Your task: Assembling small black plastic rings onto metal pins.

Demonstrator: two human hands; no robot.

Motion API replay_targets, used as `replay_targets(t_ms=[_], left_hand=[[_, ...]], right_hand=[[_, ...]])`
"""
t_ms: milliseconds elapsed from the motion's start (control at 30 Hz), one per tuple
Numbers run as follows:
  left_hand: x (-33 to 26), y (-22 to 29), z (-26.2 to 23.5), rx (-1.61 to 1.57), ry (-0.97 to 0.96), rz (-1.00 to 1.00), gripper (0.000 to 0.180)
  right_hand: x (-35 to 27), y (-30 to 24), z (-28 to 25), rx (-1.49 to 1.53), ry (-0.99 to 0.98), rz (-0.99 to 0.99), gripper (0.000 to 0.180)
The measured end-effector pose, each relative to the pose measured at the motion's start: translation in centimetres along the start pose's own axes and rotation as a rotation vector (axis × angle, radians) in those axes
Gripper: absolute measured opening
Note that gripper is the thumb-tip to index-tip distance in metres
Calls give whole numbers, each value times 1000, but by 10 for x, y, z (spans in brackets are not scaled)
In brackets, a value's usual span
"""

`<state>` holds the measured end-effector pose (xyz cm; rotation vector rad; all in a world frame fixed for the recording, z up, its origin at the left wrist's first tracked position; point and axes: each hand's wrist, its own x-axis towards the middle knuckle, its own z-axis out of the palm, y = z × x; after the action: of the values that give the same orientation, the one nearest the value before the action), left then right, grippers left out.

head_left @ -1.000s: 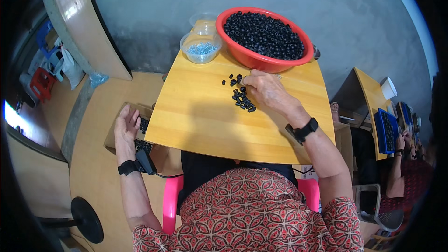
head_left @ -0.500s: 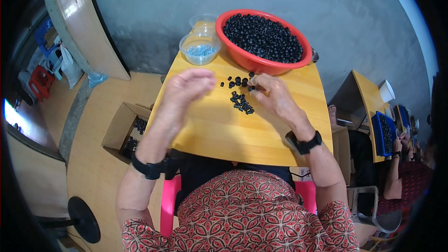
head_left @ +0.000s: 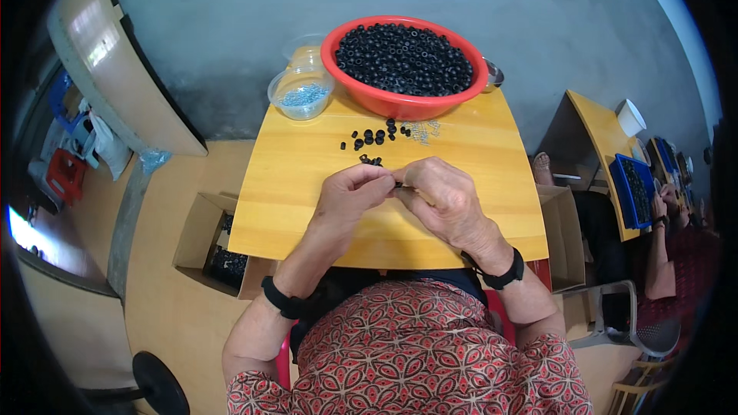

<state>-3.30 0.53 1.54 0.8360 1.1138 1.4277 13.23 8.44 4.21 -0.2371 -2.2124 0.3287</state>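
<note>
Near the middle of the wooden table [head_left: 307, 223], my left hand [head_left: 350, 200] and my right hand [head_left: 442, 201] meet fingertip to fingertip. Both are closed in a pinch around a small black part [head_left: 397, 184], mostly covered by the fingers. Just beyond them lies a little pile of black pieces [head_left: 371, 160], partly hidden by my hands. Farther back, several loose black round parts [head_left: 374, 137] are scattered. Small silver pieces that look like screws [head_left: 421, 132] lie to their right.
A red basin [head_left: 400, 107] heaped with black ring-shaped parts stands at the back. Left of it is a clear tub [head_left: 301, 104] of small bluish-silver pieces. Cardboard boxes [head_left: 201, 234] flank the table. At right, another person [head_left: 661, 265] works by a blue tray [head_left: 632, 192].
My left hand has come down and right to meet my right hand, which moved nearer my body. The silver pieces, covered before, now show. The whole view has shifted slightly.
</note>
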Motion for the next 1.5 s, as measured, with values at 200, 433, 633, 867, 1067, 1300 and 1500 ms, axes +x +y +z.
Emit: replay_targets(t_ms=[200,433,633,867,1067,1300,1500], left_hand=[[-6,-1,2,-30,85,-58,16],[-5,-6,7,-158,127,-48,16],[-1,-13,-3,-128,84,-79,16],[1,-11,-6,-104,134,-81,20],[1,-14,-12,-96,163,-89,21],[1,-15,-12,-104,158,-94,20],[1,-16,-11,-115,149,-105,20]], right_hand=[[-7,-1,13,17,40,82,17],[-6,-2,11,70,27,186,16],[2,31,-17,234,-197,427,9],[2,139,-33,-296,-266,403,13],[0,162,-2,-370,-343,406,12],[0,149,1,-387,-387,425,9],[6,113,-26,-219,-292,565,7]])
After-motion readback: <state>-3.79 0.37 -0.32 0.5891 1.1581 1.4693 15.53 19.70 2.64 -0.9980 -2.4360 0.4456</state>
